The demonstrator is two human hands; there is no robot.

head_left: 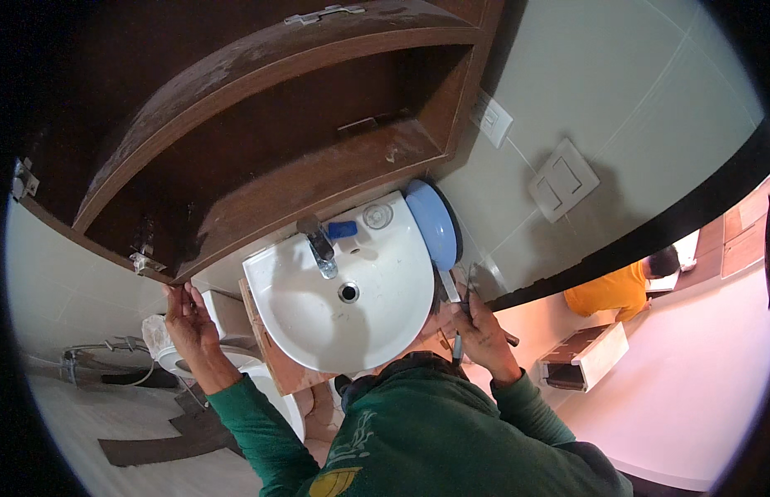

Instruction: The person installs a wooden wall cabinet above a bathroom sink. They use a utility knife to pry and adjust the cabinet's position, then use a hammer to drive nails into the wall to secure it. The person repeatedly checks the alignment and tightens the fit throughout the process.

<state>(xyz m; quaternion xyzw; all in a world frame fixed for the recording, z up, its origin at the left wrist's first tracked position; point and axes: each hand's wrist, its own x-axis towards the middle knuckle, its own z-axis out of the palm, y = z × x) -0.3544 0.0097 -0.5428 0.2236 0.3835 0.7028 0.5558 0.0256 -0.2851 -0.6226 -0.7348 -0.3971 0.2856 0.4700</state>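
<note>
A brown wooden cabinet (319, 124) with metal hinges hangs above a white sink (306, 323) with a chrome tap (321, 248). My left hand (193, 331) reaches up to the cabinet's lower left corner, its fingertips curled against the edge below a hinge (149, 263). To the right of the sink, my right hand (484, 331) is closed round a dark-handled tool (509, 338); a pale strip and other slim items beside the fingers are too small to make out. A blue basin (432, 224) leans beside the sink, and a blue sponge (342, 229) lies on its rim.
A toilet (223, 319) and a hose (136, 381) are at lower left. Switches (563, 178) are on the tiled wall. Through the opening at right, a person in an orange top (605, 290) bends near a small cabinet (584, 356).
</note>
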